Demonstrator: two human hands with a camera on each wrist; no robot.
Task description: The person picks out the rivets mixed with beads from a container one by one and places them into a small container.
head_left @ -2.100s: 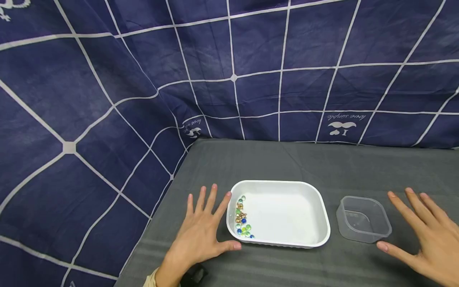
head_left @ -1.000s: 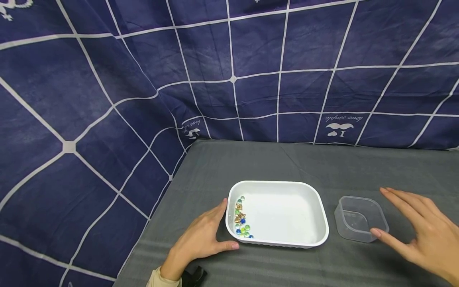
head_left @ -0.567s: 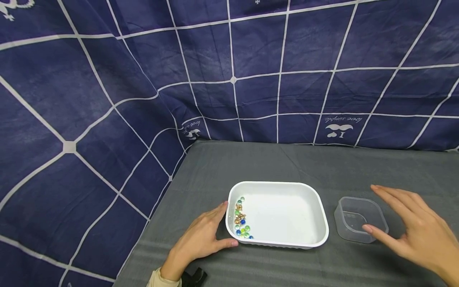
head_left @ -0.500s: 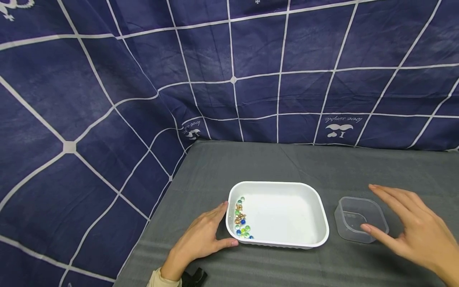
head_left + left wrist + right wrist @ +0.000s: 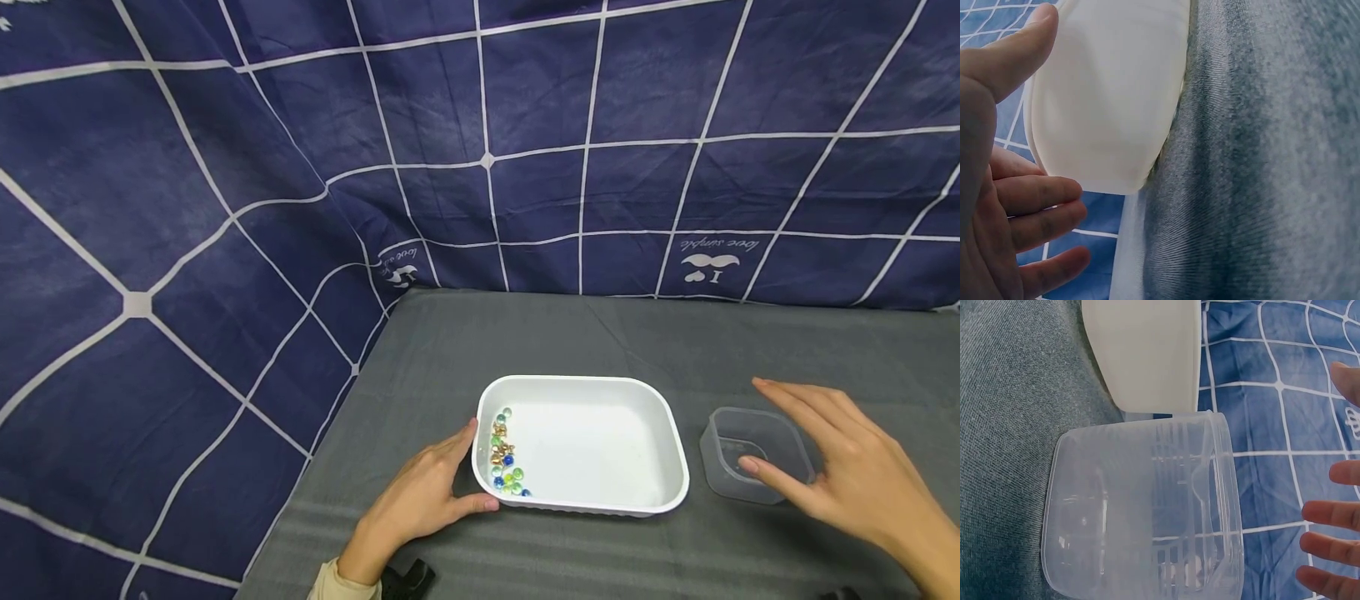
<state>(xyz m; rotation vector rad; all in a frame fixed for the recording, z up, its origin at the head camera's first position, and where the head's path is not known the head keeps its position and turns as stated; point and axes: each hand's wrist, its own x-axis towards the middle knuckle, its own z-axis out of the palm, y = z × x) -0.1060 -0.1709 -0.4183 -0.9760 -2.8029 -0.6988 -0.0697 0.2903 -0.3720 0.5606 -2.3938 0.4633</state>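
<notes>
A white rectangular tray (image 5: 592,442) stands on the grey cloth, with several glass marbles (image 5: 517,473) and gold-coloured pieces (image 5: 498,457) along its left end. My left hand (image 5: 420,492) is at that end, thumb by the near corner and fingers along the left side, fairly straight. In the left wrist view the fingertips (image 5: 1069,187) look to be at the tray's outer wall. My right hand (image 5: 847,467) hovers over the right side of a clear plastic container (image 5: 723,479), thumb and fingers spread. In the right wrist view its fingers stay apart from the container (image 5: 1129,512).
Grey cloth (image 5: 525,333) covers the table. Blue fabric with white grid lines (image 5: 540,200) hangs behind and along the left side. A dark object (image 5: 411,577) is beside my left wrist.
My right hand has moved left over the container. Earlier, my left hand's spread fingers came together and lowered beside the tray; it has stayed there since. The tray and container look unmoved.
</notes>
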